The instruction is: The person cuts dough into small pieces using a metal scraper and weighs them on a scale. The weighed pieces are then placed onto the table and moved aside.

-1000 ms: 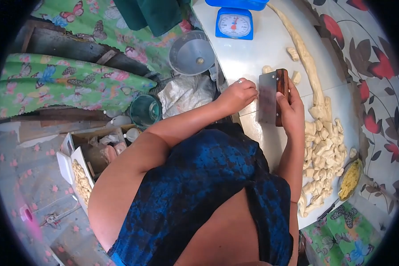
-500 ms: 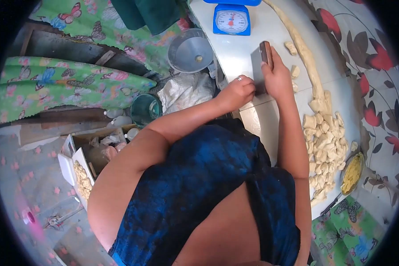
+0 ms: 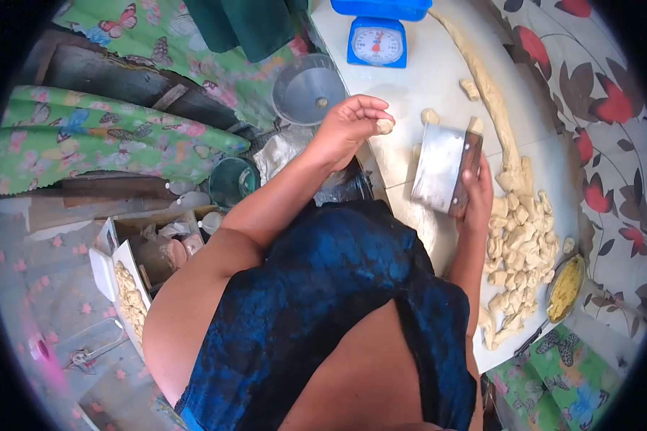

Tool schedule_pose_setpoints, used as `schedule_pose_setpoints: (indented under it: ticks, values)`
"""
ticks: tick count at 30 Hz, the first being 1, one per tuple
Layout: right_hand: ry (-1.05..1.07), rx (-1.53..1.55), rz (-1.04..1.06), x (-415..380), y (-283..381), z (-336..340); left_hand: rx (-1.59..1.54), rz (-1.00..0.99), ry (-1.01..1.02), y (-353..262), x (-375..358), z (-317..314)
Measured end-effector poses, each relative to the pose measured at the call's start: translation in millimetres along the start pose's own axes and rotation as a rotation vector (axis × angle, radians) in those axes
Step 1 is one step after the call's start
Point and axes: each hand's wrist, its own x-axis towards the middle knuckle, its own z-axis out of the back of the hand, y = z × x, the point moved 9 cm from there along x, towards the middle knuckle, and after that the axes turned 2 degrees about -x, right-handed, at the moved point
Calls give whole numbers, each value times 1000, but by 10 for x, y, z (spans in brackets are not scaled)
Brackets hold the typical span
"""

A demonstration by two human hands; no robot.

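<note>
Between the fingertips of my left hand (image 3: 352,129) is a small piece of dough (image 3: 385,126), held over the table's near edge. My right hand (image 3: 478,190) grips a scraper (image 3: 439,168) by its brown wooden handle, its wide metal blade facing left over the white table (image 3: 438,79). Just past the blade lies a loose dough piece (image 3: 430,116), with another (image 3: 469,90) farther back. A long dough roll (image 3: 487,86) runs down the table's right side to a heap of cut dough pieces (image 3: 522,241).
A blue scale (image 3: 377,43) stands at the table's far end. At the right edge sits a bowl of yellow food (image 3: 566,289). Left of the table are a grey basin (image 3: 310,90), a green bucket (image 3: 233,179) and a tray of small pieces (image 3: 131,298).
My left hand has moved up and left, away from the scraper, with a dough piece in its fingers. My right hand has come down and turned the scraper so its blade shows broadly.
</note>
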Motion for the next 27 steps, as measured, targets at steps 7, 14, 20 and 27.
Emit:
schedule_pose_setpoints:
  ticks: [7,14,20,27]
  values:
    - [128,97,-35,-194,-228,-210,715,-642,-93,-1740,217,-405]
    - [130,22,-46,-330,-109,-227,990,-573,-132,-2188,1249,-304]
    - [37,100,-26,-490,-33,4,1356,-645,-72,-2108,1743,-323]
    - [-33,119,76,-547,127,200,1497,-667,-14,-1964,1899,-430]
